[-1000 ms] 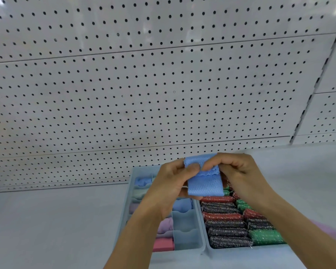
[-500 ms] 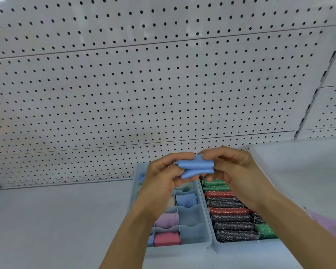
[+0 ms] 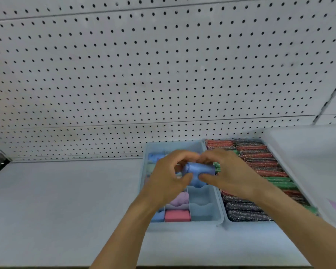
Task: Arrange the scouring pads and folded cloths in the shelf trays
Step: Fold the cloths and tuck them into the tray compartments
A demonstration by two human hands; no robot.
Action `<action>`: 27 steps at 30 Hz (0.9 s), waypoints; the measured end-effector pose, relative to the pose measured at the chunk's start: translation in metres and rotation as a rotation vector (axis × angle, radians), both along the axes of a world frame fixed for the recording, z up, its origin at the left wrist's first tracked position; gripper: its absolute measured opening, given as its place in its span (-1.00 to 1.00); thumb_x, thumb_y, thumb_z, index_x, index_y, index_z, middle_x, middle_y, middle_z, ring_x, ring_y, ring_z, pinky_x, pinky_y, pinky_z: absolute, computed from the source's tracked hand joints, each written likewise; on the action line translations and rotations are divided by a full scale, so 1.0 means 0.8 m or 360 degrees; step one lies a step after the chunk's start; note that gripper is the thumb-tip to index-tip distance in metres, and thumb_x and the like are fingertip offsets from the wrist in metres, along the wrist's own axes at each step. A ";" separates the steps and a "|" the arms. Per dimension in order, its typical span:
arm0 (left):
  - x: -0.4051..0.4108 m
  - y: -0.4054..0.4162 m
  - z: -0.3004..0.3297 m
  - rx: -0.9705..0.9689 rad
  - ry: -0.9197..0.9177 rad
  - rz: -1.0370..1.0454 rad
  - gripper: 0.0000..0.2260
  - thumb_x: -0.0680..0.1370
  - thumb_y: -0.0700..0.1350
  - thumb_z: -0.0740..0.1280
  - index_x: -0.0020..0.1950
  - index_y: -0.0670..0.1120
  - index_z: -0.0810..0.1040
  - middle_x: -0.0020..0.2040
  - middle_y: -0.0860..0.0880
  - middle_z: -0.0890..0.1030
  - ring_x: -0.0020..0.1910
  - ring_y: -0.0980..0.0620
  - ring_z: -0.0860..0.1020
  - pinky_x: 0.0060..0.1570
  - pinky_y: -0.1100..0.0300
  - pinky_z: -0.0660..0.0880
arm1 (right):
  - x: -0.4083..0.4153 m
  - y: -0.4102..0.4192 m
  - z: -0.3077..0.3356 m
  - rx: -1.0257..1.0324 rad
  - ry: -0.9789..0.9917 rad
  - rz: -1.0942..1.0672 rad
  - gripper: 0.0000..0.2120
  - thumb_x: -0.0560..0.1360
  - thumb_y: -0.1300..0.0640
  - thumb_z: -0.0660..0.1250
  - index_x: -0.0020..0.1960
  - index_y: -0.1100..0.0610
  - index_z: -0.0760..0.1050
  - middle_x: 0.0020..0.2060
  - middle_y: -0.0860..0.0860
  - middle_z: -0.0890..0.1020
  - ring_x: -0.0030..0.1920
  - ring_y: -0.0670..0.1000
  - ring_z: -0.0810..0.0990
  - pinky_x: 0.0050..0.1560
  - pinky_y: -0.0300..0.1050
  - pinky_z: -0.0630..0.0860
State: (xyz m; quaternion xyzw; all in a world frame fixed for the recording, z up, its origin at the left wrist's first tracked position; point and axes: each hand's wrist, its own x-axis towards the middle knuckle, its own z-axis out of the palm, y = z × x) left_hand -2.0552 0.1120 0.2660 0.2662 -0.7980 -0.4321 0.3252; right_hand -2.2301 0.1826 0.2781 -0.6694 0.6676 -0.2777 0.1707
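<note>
Head view, the only one you have: both of your hands meet over the divided tray (image 3: 219, 220), pinching one blue cloth (image 3: 199, 169) between them. Your left hand (image 3: 169, 179) curls round its left end, thumb underneath and fingers over the top; your right hand (image 3: 224, 176) grips the right end the same way. The cloth is bunched into a short roll and hangs in the air above the tray's middle cells, touching nothing but your fingers.

Below it, the near cells hold a pink cloth (image 3: 177, 215), a lilac one (image 3: 179, 199) behind that, and a sliver of another blue one at the near left. The two cells in the near right column look empty. Farther cells are mostly hidden by your hands, so you cannot tell which of those are free. The pad tray (image 3: 226, 225) stands just beside, touching or nearly so, packed with rows of red, green and dark scouring pads (image 3: 260, 164).

What could go wrong from here, as a judgement:
- The roll is held only by pinch, so releasing one hand early may let it spring open and straddle a divider.
- Your hands block your view of the cell beneath, so you may set it onto a cloth already there.
- Your right hand sits over the seam between trays; drifting right could snag the cloth on the rough pads.
- Motion blur suggests haste, which would loosen the fold.
</note>
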 end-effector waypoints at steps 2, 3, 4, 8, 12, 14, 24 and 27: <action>0.008 -0.004 -0.024 -0.0037 -0.0065 0.0078 -0.51 0.46 -0.36 0.38 0.16 0.20 0.50 0.07 0.15 0.58 0.05 0.22 0.54 0.07 0.36 0.46 | 0.004 -0.008 -0.022 0.0010 0.0427 -0.0019 -0.83 0.40 0.05 0.38 -0.02 -0.07 0.51 -0.13 -0.04 0.56 -0.08 0.00 0.50 -0.13 -0.14 0.32; 0.015 -0.011 -0.039 -0.0072 -0.0144 0.0173 -0.54 0.48 -0.30 0.40 0.21 0.19 0.49 0.11 0.14 0.56 0.09 0.23 0.51 0.11 0.34 0.44 | 0.006 -0.011 -0.033 0.0035 0.0586 -0.0022 -0.83 0.40 0.05 0.36 -0.01 -0.06 0.51 -0.13 -0.03 0.55 -0.07 0.03 0.50 -0.14 -0.15 0.25; 0.023 -0.021 -0.055 -0.0142 -0.0265 0.0296 -0.56 0.49 -0.23 0.41 0.28 0.14 0.47 0.17 0.13 0.53 0.17 0.20 0.47 0.17 0.32 0.40 | 0.010 -0.013 -0.042 0.0093 0.0714 -0.0018 -0.82 0.39 0.06 0.36 0.00 -0.04 0.52 -0.14 -0.01 0.55 -0.07 0.05 0.51 -0.14 -0.14 0.22; 0.061 -0.053 -0.113 -0.0370 -0.0718 0.0668 -0.48 0.48 -0.09 0.43 0.42 -0.01 0.38 0.34 0.02 0.43 0.33 0.00 0.35 0.30 0.21 0.25 | 0.025 -0.023 -0.079 0.0232 0.1185 0.0017 -0.67 -0.01 0.09 0.58 -0.30 -0.03 0.55 -0.44 0.00 0.53 -0.34 0.01 0.55 -0.27 -0.12 0.40; 0.076 -0.055 -0.143 -0.0266 -0.0911 0.0633 -0.42 0.51 -0.11 0.38 0.49 -0.09 0.26 0.52 -0.05 0.21 0.46 -0.07 0.24 0.43 0.08 0.22 | 0.036 -0.031 -0.094 0.0432 0.1478 0.0017 -0.74 0.45 0.12 0.36 0.13 0.00 0.47 0.00 0.01 0.60 0.15 0.03 0.45 0.10 -0.08 0.27; 0.076 -0.056 -0.147 -0.0240 -0.0896 0.0611 -0.42 0.53 -0.13 0.35 0.51 -0.09 0.23 0.55 -0.04 0.14 0.47 -0.05 0.22 0.43 0.07 0.24 | 0.039 -0.035 -0.097 0.0535 0.1553 -0.0005 -0.72 0.48 0.13 0.32 0.18 0.01 0.44 0.08 0.01 0.58 0.21 0.04 0.42 0.15 -0.07 0.24; 0.075 -0.055 -0.145 -0.0212 -0.0889 0.0628 -0.49 0.57 -0.11 0.31 0.48 -0.04 0.24 0.55 0.05 0.08 0.44 0.01 0.23 0.34 0.08 0.37 | 0.042 -0.035 -0.098 0.0559 0.1416 -0.0027 -0.92 0.50 0.08 0.27 -0.01 0.00 0.49 -0.10 -0.04 0.58 0.05 0.04 0.48 0.07 -0.07 0.22; 0.075 -0.054 -0.145 -0.0237 -0.0898 0.0631 -0.50 0.57 -0.11 0.31 0.47 -0.03 0.25 0.54 0.05 0.08 0.42 0.00 0.25 0.28 0.12 0.41 | 0.044 -0.034 -0.094 0.0540 0.1422 -0.0017 -0.91 0.50 0.11 0.25 -0.17 -0.02 0.39 -0.39 -0.09 0.34 -0.14 0.04 0.41 -0.03 -0.07 0.14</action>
